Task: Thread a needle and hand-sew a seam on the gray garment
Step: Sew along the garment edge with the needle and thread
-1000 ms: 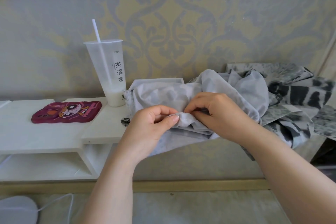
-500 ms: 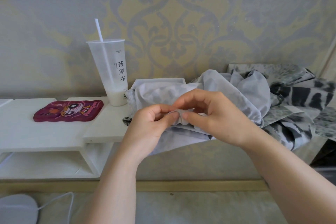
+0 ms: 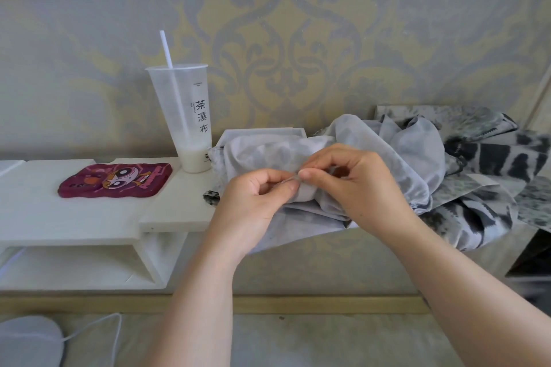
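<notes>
The gray garment [image 3: 396, 146] lies bunched on the white shelf, draping over its front edge. My left hand [image 3: 253, 202] pinches a fold of the gray cloth between thumb and fingers. My right hand [image 3: 357, 185] meets it from the right, thumb and forefinger pinched together on a thin needle [image 3: 293, 177] at the fold. The thread is too fine to make out.
A tall plastic cup with a straw [image 3: 185, 119] stands on the white shelf [image 3: 89, 217], left of the garment. A maroon cartoon phone case [image 3: 116, 180] lies further left. Black-and-white patterned fabric [image 3: 492, 176] is heaped at the right. A white box edge [image 3: 262, 132] shows behind the garment.
My right hand has shifted from lying over the fold to pinching at its left end, fingertips meeting my left hand's. The left hand keeps its grip on the cloth.
</notes>
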Tool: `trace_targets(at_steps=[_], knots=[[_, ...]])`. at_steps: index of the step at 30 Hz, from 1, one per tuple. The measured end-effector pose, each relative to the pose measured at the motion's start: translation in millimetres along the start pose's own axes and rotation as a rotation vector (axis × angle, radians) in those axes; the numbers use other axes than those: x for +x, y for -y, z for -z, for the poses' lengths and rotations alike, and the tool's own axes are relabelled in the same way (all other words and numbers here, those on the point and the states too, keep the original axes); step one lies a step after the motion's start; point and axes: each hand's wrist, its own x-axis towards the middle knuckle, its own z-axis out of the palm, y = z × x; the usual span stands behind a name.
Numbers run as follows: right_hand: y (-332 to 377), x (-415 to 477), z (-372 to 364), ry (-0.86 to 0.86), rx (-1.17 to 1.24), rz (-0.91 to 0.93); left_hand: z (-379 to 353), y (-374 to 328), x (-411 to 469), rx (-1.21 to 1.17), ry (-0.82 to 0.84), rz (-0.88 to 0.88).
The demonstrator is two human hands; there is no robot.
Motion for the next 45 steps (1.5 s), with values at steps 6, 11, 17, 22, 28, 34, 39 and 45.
trace_targets(at_steps=[6,11,17,22,28,34,39,45], knots=[[39,4,22,-0.254,0.515,-0.050,0,2,3,0.114,-0.086,-0.012],[53,-2,20,0.285,1.080,-0.435,-1,4,5,0.084,-0.117,-0.022],[19,-6,6,0.200,0.125,-0.451,1,1,3,0.095,-0.121,-0.013],[13,-8,-1,0.187,-0.083,-0.301,1,-2,2,0.127,-0.107,-0.027],[19,-5,5,0.116,0.217,-0.248,5,-1,1,0.138,-0.103,-0.021],[30,3,26,0.259,1.261,-0.262,5,1,2,0.195,-0.136,-0.031],[13,-5,38,0.853,0.741,-0.428,5,2,2,0.192,-0.145,-0.051],[19,-6,12,0.278,-0.041,-0.329,5,-1,2,0.183,-0.151,-0.053]])
